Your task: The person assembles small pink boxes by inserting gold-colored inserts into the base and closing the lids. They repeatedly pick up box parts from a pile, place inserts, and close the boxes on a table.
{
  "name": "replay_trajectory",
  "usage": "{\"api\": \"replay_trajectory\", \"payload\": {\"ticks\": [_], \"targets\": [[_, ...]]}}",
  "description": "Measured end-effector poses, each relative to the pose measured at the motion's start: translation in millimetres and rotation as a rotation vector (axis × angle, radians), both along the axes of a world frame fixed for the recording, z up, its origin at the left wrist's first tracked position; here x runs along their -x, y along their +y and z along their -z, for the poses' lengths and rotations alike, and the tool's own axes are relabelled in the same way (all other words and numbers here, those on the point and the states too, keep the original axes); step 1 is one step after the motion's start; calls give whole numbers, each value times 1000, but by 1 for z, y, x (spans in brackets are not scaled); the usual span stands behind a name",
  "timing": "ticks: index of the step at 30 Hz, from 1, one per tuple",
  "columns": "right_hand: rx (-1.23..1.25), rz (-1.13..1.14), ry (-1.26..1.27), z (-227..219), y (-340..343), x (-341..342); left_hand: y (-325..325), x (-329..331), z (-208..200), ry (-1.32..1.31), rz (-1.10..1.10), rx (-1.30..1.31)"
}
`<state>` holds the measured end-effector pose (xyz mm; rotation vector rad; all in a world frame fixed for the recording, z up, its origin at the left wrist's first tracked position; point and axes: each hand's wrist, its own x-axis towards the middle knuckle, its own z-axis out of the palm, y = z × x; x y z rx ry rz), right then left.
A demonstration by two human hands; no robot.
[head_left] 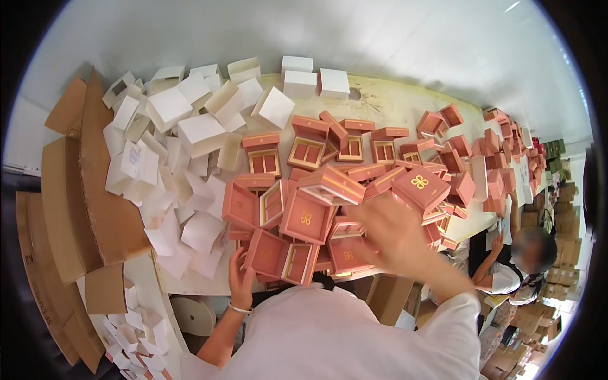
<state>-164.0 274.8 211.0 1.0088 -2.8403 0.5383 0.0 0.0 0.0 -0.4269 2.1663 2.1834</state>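
Note:
At the table's near edge, my left hand closes on the left edge of an open pink jewellery-type box, its lid laid back beside a divided tray. My right hand is over the pile of pink boxes, smeared by motion; its fingers do not show clearly. Close to its fingertips, a pink box with a gold edge stands tilted, lid raised. Under and between my hands lies a pink lid with a gold emblem. Another emblem-marked box rests beyond my right hand.
White box sleeves are heaped at the left beside a large open cardboard carton. More pink boxes stand farther right on the table. A co-worker is at the right, near stacked brown cartons.

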Motion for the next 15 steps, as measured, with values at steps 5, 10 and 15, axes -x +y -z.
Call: {"api": "replay_trajectory", "payload": {"ticks": [5,10,15], "targets": [[-11,78,-128,34,15,156,4,11,-3,64,-163,5],[-342,131,-155,209,-16,307,-15,14,-27,100,-384,94],[-286,228,112,289,16,370,-10,24,-20,115,-498,88]]}}
